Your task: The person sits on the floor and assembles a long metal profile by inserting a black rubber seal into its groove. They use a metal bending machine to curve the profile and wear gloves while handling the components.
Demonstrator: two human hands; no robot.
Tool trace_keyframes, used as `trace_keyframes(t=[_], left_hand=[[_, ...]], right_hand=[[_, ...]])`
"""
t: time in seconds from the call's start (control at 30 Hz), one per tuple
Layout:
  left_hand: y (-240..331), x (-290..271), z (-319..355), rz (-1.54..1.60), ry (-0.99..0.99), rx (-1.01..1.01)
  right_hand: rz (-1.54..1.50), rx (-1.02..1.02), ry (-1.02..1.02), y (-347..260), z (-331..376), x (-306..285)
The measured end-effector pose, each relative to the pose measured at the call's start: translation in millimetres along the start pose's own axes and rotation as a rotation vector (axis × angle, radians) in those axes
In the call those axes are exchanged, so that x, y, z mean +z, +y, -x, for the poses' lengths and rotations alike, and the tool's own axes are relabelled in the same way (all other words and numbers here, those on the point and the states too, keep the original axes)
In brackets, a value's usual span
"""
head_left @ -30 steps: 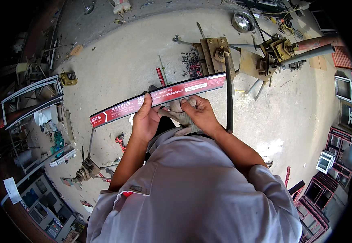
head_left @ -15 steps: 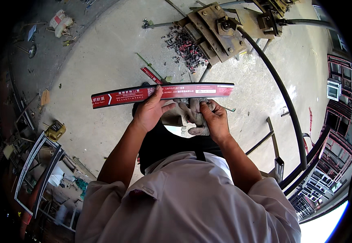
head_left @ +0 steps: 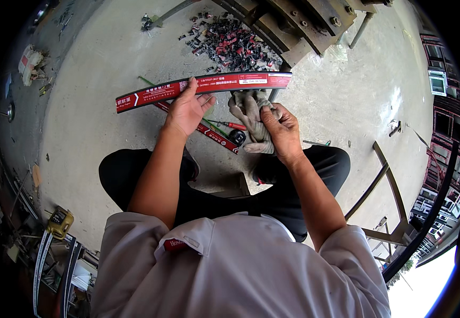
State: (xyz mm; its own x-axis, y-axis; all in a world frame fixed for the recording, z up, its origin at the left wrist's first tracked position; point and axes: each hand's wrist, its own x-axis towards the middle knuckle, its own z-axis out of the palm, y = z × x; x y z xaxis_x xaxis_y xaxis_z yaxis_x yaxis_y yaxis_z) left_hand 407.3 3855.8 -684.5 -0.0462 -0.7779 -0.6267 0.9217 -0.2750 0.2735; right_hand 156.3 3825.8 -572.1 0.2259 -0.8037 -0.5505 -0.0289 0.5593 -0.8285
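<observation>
My left hand grips a long, flat red strip with white print, held level in front of me. My right hand is closed on a bunched grey work glove or cloth just below the strip's right half. A second red strip lies on the concrete under my hands, beside a red-handled screwdriver and a small black tape measure. I am crouched, with my dark trousers below the hands.
A rusty metal machine frame stands ahead, with a heap of dark scrap pieces at its foot. A metal frame of bars lies to the right. A yellow tool and clutter sit at the lower left.
The view has tipped down and closer to the ground as I crouch. The red strip stays in my left hand; my right hand has dropped below it with the grey glove.
</observation>
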Motion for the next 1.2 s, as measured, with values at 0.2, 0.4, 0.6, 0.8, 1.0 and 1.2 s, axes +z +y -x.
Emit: trace_keyframes(t=[0.2,0.4,0.6,0.8,1.0,1.2], left_hand=[[-36.6,-74.1,-59.3,-0.121,0.206,0.0],[-54.8,-111.7,-65.1,-0.168,0.259,-0.022],[-47.5,-118.5,-51.7,-0.488,0.372,-0.391],[-63.7,-11.0,9.9,-0.332,-0.239,-0.357],[-61.4,4.1,13.8,-0.266,-0.397,0.004],[-49.7,22.7,30.4,-0.39,-0.422,0.143]], right_hand=[[-0.031,-0.06,-0.007,59.0,-18.1,-10.4],[0.007,-0.066,-0.033,60.7,9.5,1.4],[0.041,-0.123,-0.032,61.0,13.5,-3.4],[0.151,-0.232,-0.052,80.4,10.9,-3.5],[0.417,-0.275,-0.122,101.3,22.9,-11.6],[0.738,-0.166,-0.049,100.9,31.8,-29.9]])
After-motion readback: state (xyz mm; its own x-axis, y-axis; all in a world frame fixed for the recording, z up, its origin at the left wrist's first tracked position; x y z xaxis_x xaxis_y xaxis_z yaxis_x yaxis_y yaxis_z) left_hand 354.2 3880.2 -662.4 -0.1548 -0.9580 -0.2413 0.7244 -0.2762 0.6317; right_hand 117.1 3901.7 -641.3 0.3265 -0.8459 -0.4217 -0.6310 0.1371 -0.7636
